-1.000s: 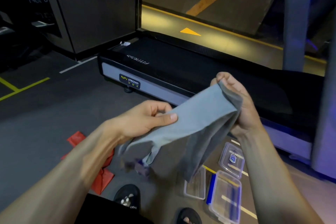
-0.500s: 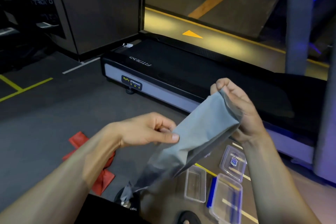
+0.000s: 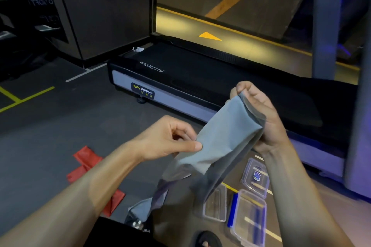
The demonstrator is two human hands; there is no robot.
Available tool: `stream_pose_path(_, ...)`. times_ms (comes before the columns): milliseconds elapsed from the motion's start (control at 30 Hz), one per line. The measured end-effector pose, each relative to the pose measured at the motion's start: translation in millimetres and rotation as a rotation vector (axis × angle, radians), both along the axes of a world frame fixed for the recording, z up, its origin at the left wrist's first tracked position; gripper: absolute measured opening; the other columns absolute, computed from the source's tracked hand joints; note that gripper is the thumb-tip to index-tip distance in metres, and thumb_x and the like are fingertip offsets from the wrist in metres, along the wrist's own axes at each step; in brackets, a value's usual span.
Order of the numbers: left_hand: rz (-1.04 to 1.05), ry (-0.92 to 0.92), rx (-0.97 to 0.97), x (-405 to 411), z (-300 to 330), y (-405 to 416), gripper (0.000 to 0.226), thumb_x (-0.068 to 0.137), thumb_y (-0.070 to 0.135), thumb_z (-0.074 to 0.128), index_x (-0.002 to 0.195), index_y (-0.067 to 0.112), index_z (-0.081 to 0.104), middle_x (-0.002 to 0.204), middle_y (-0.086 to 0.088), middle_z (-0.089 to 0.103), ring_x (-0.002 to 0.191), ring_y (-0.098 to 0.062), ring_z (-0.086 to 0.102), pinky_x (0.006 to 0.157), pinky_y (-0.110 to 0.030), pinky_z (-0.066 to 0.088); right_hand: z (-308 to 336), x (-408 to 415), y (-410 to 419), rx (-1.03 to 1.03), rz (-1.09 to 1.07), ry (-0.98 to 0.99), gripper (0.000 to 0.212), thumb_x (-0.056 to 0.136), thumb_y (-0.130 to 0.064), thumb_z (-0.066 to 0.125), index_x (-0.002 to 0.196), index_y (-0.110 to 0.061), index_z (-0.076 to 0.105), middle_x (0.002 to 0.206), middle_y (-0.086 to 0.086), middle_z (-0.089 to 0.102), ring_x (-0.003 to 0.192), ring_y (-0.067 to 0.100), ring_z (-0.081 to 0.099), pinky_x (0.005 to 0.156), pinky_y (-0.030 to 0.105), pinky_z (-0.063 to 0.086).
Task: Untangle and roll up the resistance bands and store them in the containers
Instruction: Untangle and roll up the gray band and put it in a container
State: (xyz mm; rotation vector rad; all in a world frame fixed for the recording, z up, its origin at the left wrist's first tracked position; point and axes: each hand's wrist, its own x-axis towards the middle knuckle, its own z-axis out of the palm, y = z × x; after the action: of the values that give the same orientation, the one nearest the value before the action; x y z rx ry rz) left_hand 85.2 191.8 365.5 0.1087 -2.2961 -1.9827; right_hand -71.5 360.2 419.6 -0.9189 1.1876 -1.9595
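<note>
A wide grey resistance band [image 3: 222,136] hangs in front of me, its lower end drooping toward my feet. My right hand [image 3: 259,114] grips its upper end, fingers curled over the edge. My left hand [image 3: 170,138] pinches the band's left edge between thumb and fingers. A red resistance band [image 3: 86,166] lies crumpled on the floor at the left, partly hidden behind my left forearm. Clear plastic containers lie on the floor at the lower right: an open box [image 3: 215,204], a box with blue clips [image 3: 249,218] and a lid with a sticker [image 3: 256,176].
A black treadmill deck [image 3: 200,78] runs across the floor just beyond my hands. A grey pillar [image 3: 325,20] rises at the right and a dark wall panel [image 3: 104,6] at the left. My sandalled feet [image 3: 206,240] stand below the band.
The band has slid through my left hand and hangs longer and narrower. Both hands dropped slightly in view as the camera tilted.
</note>
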Motion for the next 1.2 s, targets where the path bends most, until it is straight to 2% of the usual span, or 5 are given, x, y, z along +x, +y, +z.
stream_pose_path(300, 0.033, -0.019, -0.024, -2, 0, 2, 0.018, 0.08, 0.019, 0.08, 0.088, 0.003, 0.076, 0.077, -0.003, 0.074, 0.063, -0.009, 0.058, 0.057, -0.021, 0.047, 1, -1, 0, -0.013, -0.038, -0.016, 0.009, 0.099, -0.017, 0.052, 0.093, -0.017, 0.058, 0.079, -0.003, 0.055, 0.069, 0.014, 0.05, 0.064, 0.025, 0.046)
stream_pose_path(667, 0.108, -0.023, 0.024, -6, 0, 3, 0.008, 0.076, 0.008, 0.082, 0.079, 0.01, 0.075, 0.071, -0.006, 0.076, 0.057, -0.008, 0.066, 0.05, -0.02, 0.05, -1, -5, 4, -0.042, -0.048, -0.015, 0.012, 0.104, -0.013, 0.047, 0.098, -0.016, 0.056, 0.082, -0.002, 0.056, 0.071, 0.012, 0.054, 0.067, 0.025, 0.049)
stream_pose_path(867, 0.129, -0.008, 0.003, -9, -1, 4, 0.013, 0.068, 0.02, 0.085, 0.076, 0.014, 0.076, 0.069, -0.006, 0.074, 0.056, -0.007, 0.064, 0.049, -0.021, 0.049, -2, -7, 5, -0.052, -0.039, -0.028, 0.013, 0.105, -0.013, 0.046, 0.098, -0.015, 0.056, 0.083, -0.002, 0.055, 0.07, 0.012, 0.054, 0.067, 0.024, 0.05)
stream_pose_path(1100, 0.097, -0.018, 0.004, -7, -1, 2, 0.012, 0.074, 0.024, 0.082, 0.081, 0.016, 0.077, 0.077, -0.008, 0.077, 0.064, -0.012, 0.068, 0.055, -0.027, 0.054, -2, -8, 9, -0.048, -0.045, -0.024, 0.015, 0.106, -0.012, 0.043, 0.098, -0.014, 0.055, 0.081, -0.002, 0.056, 0.066, 0.009, 0.056, 0.063, 0.022, 0.051)
stream_pose_path(1200, 0.015, -0.036, -0.035, -5, -2, -2, 0.017, 0.086, 0.026, 0.08, 0.082, 0.012, 0.071, 0.074, -0.009, 0.072, 0.067, -0.02, 0.055, 0.063, -0.032, 0.043, -4, -13, 14, 0.009, -0.07, 0.047, 0.01, 0.104, -0.014, 0.048, 0.097, -0.014, 0.055, 0.081, 0.0, 0.054, 0.067, 0.01, 0.053, 0.062, 0.021, 0.049)
